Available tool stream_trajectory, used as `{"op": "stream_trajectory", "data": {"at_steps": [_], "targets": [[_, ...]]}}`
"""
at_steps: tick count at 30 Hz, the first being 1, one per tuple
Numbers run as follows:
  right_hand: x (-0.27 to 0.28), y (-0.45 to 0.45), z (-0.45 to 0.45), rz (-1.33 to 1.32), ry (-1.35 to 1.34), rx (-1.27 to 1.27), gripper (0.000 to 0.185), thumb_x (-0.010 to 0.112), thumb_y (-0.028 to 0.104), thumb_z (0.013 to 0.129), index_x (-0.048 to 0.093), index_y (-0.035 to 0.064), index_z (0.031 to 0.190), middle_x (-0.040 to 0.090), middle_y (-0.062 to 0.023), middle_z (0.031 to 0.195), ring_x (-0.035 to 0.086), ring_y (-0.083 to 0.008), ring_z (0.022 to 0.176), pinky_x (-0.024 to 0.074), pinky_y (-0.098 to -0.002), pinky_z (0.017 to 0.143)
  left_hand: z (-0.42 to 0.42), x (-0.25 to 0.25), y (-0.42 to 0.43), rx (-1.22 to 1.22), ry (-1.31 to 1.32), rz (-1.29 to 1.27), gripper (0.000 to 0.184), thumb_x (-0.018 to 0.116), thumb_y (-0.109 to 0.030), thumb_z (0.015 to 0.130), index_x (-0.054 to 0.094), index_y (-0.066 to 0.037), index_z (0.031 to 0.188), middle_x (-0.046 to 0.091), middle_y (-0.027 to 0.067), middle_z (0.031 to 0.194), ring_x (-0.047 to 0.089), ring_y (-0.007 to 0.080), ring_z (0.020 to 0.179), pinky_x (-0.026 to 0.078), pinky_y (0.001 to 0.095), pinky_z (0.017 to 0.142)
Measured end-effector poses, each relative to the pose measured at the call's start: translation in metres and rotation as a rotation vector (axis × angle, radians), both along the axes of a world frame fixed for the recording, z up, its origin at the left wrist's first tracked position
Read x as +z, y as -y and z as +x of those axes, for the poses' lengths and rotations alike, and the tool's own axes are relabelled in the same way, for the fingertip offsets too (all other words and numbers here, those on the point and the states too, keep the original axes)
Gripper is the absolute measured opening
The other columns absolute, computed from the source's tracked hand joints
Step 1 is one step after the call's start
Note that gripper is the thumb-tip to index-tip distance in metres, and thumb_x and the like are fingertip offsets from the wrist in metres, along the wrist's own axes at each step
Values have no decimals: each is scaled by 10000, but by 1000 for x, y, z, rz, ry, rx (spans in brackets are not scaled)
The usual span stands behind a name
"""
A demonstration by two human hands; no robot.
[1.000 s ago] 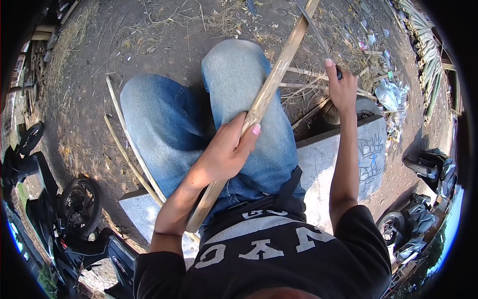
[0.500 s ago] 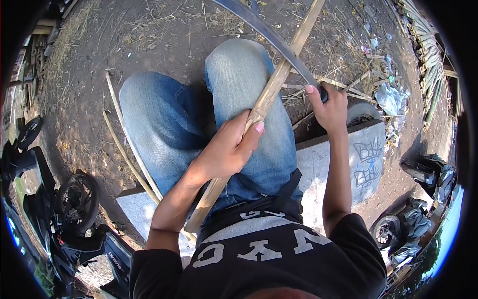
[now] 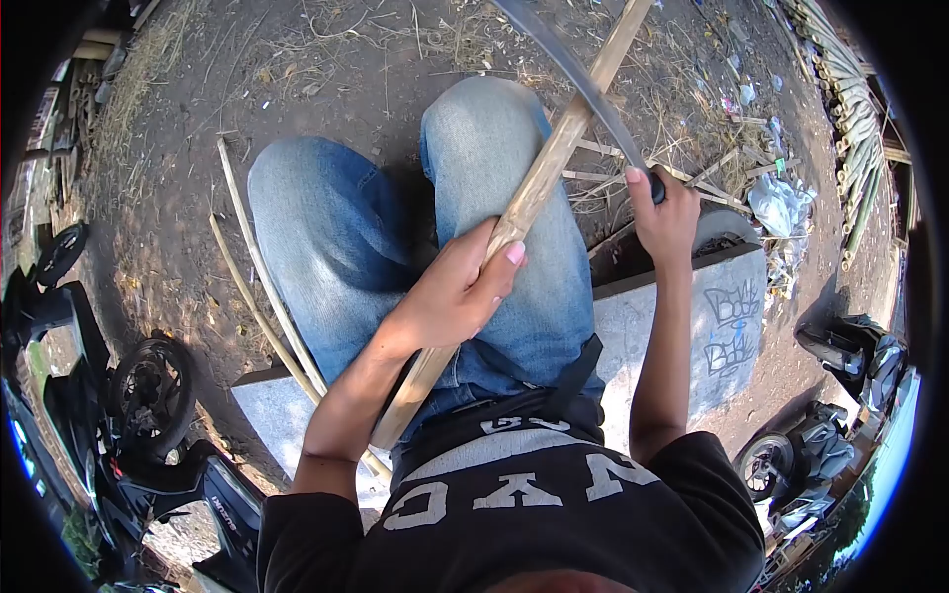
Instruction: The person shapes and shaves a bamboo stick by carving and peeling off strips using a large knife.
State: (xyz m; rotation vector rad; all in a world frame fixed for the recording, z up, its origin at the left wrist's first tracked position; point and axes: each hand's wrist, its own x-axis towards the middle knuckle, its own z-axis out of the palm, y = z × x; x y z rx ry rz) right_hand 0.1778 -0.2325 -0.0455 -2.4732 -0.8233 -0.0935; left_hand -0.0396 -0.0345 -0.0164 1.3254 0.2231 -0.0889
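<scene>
My left hand point(image 3: 460, 287) is wrapped round a long split bamboo strip point(image 3: 539, 188), which slants across my right thigh from my waist up past my knee. In my right hand point(image 3: 667, 219) is the dark handle of a long, curved machete point(image 3: 561, 59). Its blade crosses the strip beyond my knee, with the tip running out of the top of the view. Whether the edge bites into the wood or only lies against it, I cannot tell. Two thin bamboo strips point(image 3: 259, 252) lean beside my left leg.
I sit on a concrete slab point(image 3: 682, 316) with scribbled writing. Several bamboo poles point(image 3: 858, 128) lie at the far right. Plastic litter point(image 3: 781, 206) and thin offcuts lie near my right hand. Motorcycles stand at left point(image 3: 148, 395) and right point(image 3: 771, 460).
My right hand and the machete have shifted slightly to the right and down, the blade sliding along or over the strip. My left hand keeps its hold almost unmoved.
</scene>
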Motion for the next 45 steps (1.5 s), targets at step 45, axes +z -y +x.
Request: {"op": "stream_trajectory", "data": {"at_steps": [45], "targets": [[-36, 121, -134, -109, -568, -204, 643, 529, 489, 1015, 642, -70, 719, 494, -179, 512, 503, -333, 481, 407, -442, 528, -15, 18, -44, 448, -70, -212, 272, 430, -293, 1096, 480, -26, 1099, 344, -45, 585, 266, 29, 307, 243, 206, 265]]}}
